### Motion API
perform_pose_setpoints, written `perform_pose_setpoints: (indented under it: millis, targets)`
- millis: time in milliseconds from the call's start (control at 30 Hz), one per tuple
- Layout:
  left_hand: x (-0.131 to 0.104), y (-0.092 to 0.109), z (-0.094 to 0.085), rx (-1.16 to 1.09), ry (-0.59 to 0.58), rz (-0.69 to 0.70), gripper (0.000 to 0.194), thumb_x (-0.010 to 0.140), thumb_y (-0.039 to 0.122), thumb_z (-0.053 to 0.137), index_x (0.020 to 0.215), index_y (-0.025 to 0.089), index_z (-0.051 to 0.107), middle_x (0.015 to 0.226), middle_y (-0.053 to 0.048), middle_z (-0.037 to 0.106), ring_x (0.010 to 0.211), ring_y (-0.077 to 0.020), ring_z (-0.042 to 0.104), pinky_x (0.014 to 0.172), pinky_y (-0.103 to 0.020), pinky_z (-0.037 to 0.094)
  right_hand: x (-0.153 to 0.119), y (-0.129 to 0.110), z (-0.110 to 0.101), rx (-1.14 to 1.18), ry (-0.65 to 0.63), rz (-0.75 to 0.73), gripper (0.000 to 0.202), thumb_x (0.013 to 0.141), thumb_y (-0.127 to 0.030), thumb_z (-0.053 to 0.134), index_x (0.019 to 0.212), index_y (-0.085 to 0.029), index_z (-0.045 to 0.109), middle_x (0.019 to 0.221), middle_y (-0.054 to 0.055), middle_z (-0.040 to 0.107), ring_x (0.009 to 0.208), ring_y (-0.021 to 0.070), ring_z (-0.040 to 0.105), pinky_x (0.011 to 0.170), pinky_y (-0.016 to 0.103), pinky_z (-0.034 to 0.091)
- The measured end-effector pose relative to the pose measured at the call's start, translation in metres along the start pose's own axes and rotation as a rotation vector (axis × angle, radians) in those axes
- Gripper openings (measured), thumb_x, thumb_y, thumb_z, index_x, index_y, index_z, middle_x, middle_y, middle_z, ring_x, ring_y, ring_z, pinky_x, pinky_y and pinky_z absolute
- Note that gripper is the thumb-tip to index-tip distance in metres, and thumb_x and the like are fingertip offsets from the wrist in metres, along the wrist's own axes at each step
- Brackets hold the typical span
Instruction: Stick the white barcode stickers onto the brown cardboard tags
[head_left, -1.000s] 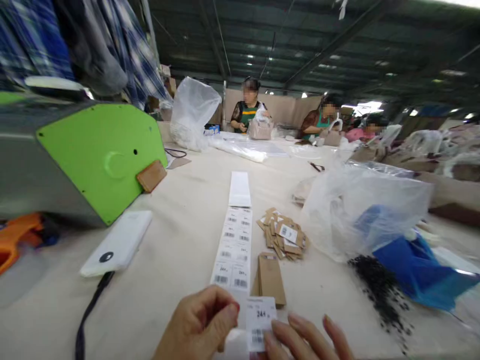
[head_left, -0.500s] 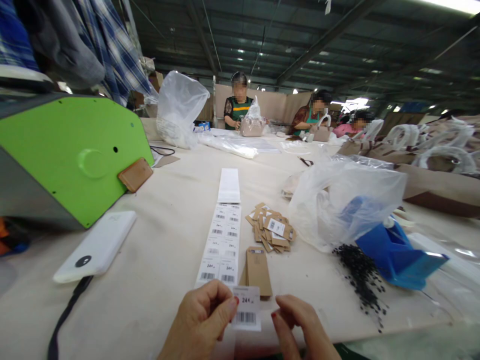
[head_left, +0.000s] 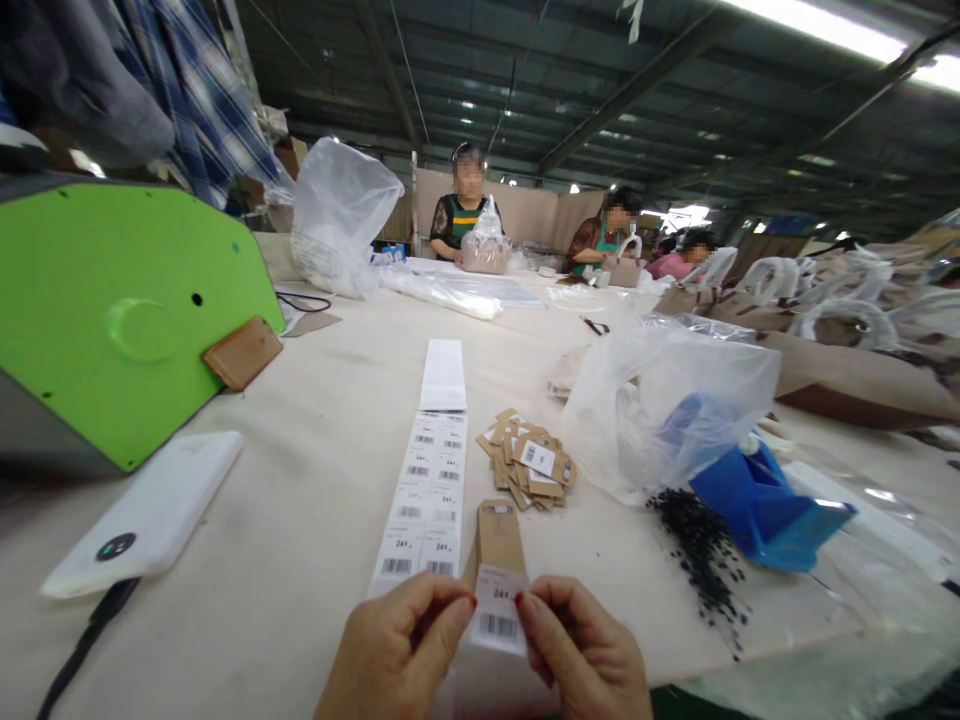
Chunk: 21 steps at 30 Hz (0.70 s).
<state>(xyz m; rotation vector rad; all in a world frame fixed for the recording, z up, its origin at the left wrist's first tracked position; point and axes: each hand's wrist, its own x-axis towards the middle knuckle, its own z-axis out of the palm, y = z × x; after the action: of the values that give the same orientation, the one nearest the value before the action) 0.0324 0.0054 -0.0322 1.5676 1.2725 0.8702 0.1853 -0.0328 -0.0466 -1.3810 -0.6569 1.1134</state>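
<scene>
A white barcode sticker (head_left: 498, 618) printed with a price is held by its two side edges. My left hand (head_left: 401, 640) pinches its left edge, and my right hand (head_left: 583, 645) pinches the right one. The sticker overlaps the near end of a small stack of brown cardboard tags (head_left: 500, 535). Left of that stack, a strip of the same stickers (head_left: 429, 490) runs away from me, its far part folded over with the blank side up. Beyond the stack lies a loose pile of brown tags (head_left: 529, 462), several bearing stickers.
On the left are a green machine (head_left: 135, 310), a brown phone-like case (head_left: 244, 353) and a white power bank (head_left: 150, 520) with a black cable. To the right lie a plastic bag (head_left: 667, 410), black strings (head_left: 694, 560) and a blue dispenser (head_left: 780, 510). Co-workers sit across the table (head_left: 330, 400).
My right hand has moved left and closed on the sticker's right edge, while my left hand keeps its pinch. The whole view has shifted slightly, so things appear further left.
</scene>
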Motion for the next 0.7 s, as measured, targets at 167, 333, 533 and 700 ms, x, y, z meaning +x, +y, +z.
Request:
perform_pose_setpoints:
  millis: [167,333,533,700]
  targets:
    - [0.03,-0.003,-0.013,0.219,0.08,0.316,0.013,0.079,0.027,0.053,0.079,0.02,0.064,0.067,0.002,0.065,0.057,-0.0117,0.059,0.055,-0.018,0.046,0.03,-0.013,-0.017,-0.077,0.003,-0.03,0.038,0.062,-0.05,0.071,0.067,-0.014,0.059,0.049,-0.005,0.045,0.046,0.0045,0.035,0.045,0.018,0.024]
    - [0.054,-0.015,-0.005,0.348,-0.006,0.721,0.015,0.081,0.011,0.047,0.08,0.018,0.061,0.076,-0.002,0.064,0.07,-0.0122,0.06,0.064,-0.02,0.049,0.053,-0.016,-0.017,-0.141,-0.115,0.075,0.035,0.062,-0.045,0.071,0.065,-0.013,0.055,0.049,-0.006,0.044,0.045,0.0035,0.034,0.044,0.017,0.021]
    - [0.058,-0.022,-0.001,0.426,-0.086,0.916,0.023,0.088,0.01,0.039,0.082,0.016,0.06,0.074,-0.004,0.062,0.07,-0.0139,0.056,0.064,-0.024,0.05,0.058,-0.012,-0.008,-0.193,-0.175,0.165,0.037,0.063,-0.047,0.069,0.066,-0.013,0.056,0.046,-0.006,0.046,0.042,0.0033,0.034,0.042,0.017,0.019]
    - [0.061,-0.026,0.001,0.418,-0.059,0.947,0.028,0.091,0.013,0.034,0.084,0.015,0.061,0.081,-0.005,0.064,0.075,-0.015,0.055,0.07,-0.027,0.051,0.06,-0.012,-0.007,-0.219,-0.157,0.225,0.039,0.062,-0.05,0.069,0.067,-0.014,0.055,0.042,-0.006,0.048,0.037,0.0032,0.035,0.039,0.017,0.02]
